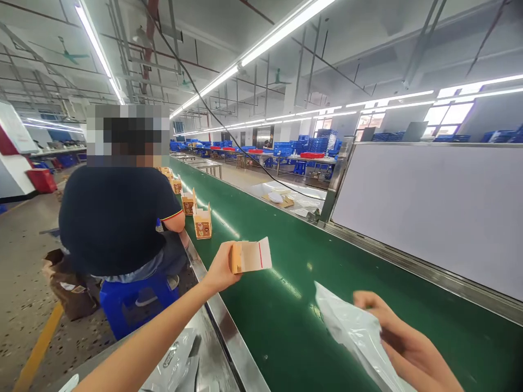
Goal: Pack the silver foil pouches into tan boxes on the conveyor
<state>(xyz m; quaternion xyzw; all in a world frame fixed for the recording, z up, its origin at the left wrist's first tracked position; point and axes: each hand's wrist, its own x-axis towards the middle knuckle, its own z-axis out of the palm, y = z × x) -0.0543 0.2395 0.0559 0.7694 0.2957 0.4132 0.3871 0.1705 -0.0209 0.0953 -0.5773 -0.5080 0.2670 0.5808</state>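
Carton (250, 257) over green belt (261, 332), near its left edge — left hand (223, 269) clasps one end, flap outward, probably keeping fingers clear; right hand (382, 316) pinches white bag (347, 318), well apart.

A long green belt (261, 326) is stretching diagonally toward the far left, its smooth top catching streaks of light. Along its left edge a row of open printed cartons (202, 224) is standing, flaps raised on the nearest ones, the others trailing into the distance. A metal rail (237, 345) is bordering the belt on that side. Beyond the rail, at the lower left, a steel surface (210, 332) is carrying silvery pouches (174, 354), which are lying overlapped. On the speckled floor (20, 283), a blue stool (116, 305) and a brown bag (71, 294) are standing near each other.
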